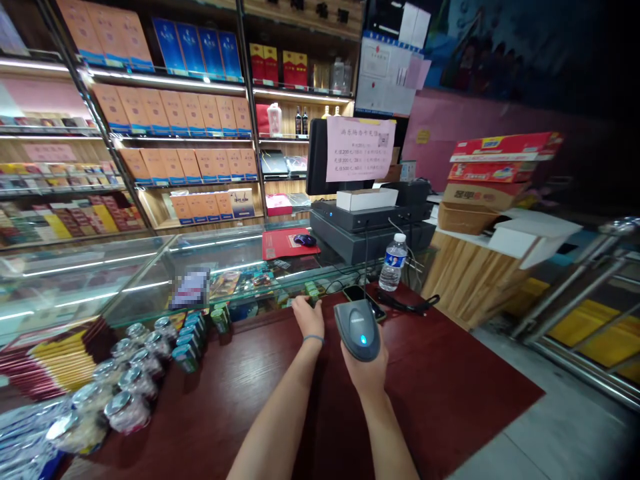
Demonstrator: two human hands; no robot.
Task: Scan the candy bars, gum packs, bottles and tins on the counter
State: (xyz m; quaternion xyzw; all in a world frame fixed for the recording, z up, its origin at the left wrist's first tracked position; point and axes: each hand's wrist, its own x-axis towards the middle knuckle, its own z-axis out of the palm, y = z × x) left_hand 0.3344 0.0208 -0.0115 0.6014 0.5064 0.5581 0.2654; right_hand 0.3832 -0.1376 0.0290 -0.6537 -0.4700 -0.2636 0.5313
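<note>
My right hand (pixel 373 363) is wrapped round a dark grey barcode scanner (pixel 356 327), whose blue light is lit. The scanner's head points away from me, above the dark red table. Further left, my left hand (pixel 309 320) holds a small green pack (pixel 313 289) between thumb and fingers at the table's far edge; its lower part is hidden by the hand. Just beyond the scanner lies a dark phone (pixel 367 303), partly covered by it. Similar small green packs (pixel 220 317) stand to the left, beside a row of teal packs (pixel 187 353).
Several lidded jars (pixel 127 410) and stacked yellow packets (pixel 63 360) line the left side. A water bottle (pixel 393 263) and black cable (pixel 407 303) are at the table's back right. Behind are a glass counter (pixel 200 250), mouse (pixel 305 240) and monitor (pixel 317 160).
</note>
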